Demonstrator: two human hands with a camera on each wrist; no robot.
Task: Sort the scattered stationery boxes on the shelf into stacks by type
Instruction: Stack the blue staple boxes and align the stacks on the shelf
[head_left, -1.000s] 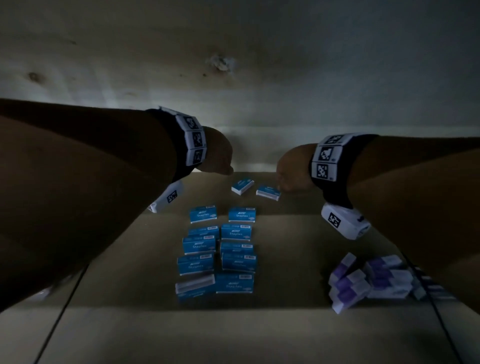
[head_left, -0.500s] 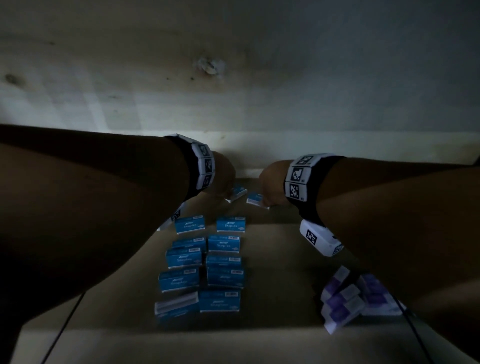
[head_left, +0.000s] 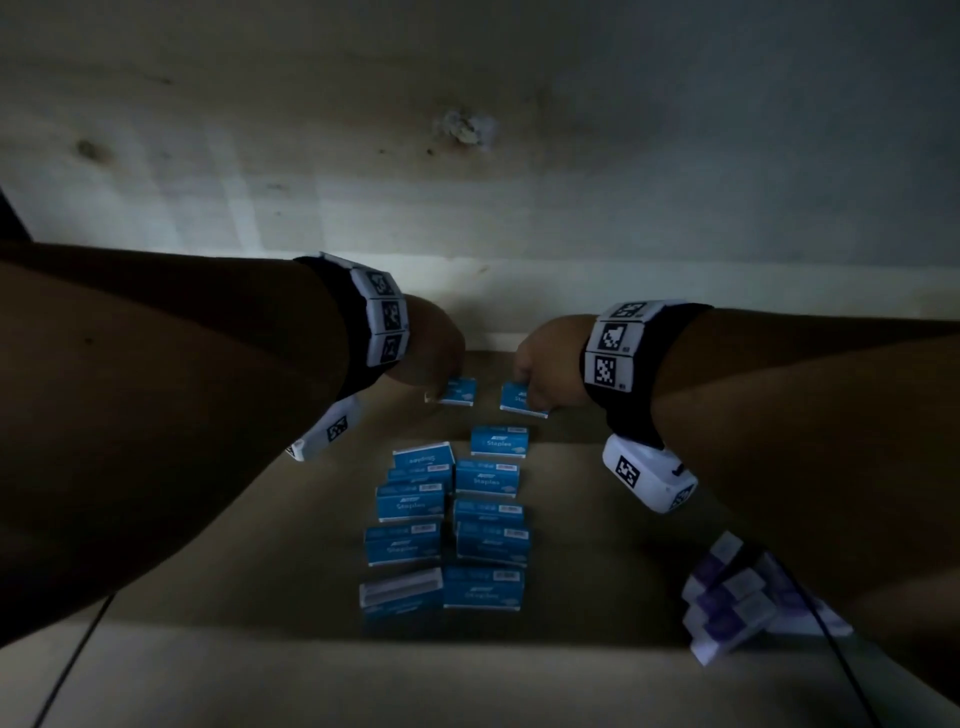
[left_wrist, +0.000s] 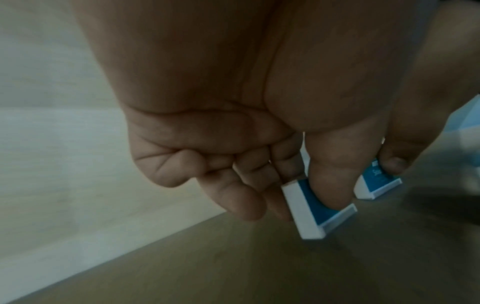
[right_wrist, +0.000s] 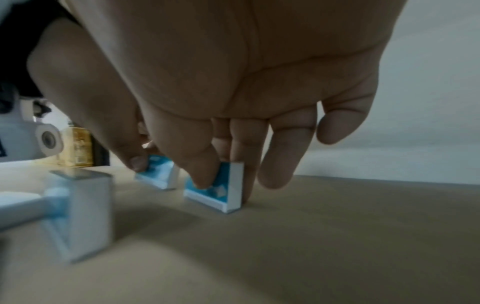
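Two small blue staple boxes lie at the back of the shelf. My left hand (head_left: 445, 378) pinches the left box (head_left: 458, 392); the left wrist view shows the thumb (left_wrist: 327, 185) on its blue top (left_wrist: 309, 202) and the fingers behind it. My right hand (head_left: 525, 387) pinches the right box (head_left: 514, 399), tipped up on its edge (right_wrist: 235, 185) between thumb and fingers in the right wrist view. Each wrist view also shows the other hand's box (left_wrist: 376, 182) (right_wrist: 161, 171). Several more blue staple boxes (head_left: 485, 480) lie in two columns nearer me.
A loose heap of purple and white boxes (head_left: 737, 597) lies at the front right, partly under my right forearm. The shelf's pale back wall (head_left: 467, 208) rises just beyond both hands. A yellow bottle (right_wrist: 78, 148) stands far off to the left in the right wrist view.
Both hands came down from above the two far blue boxes and took hold of one each. The right box has been tipped up on its edge.
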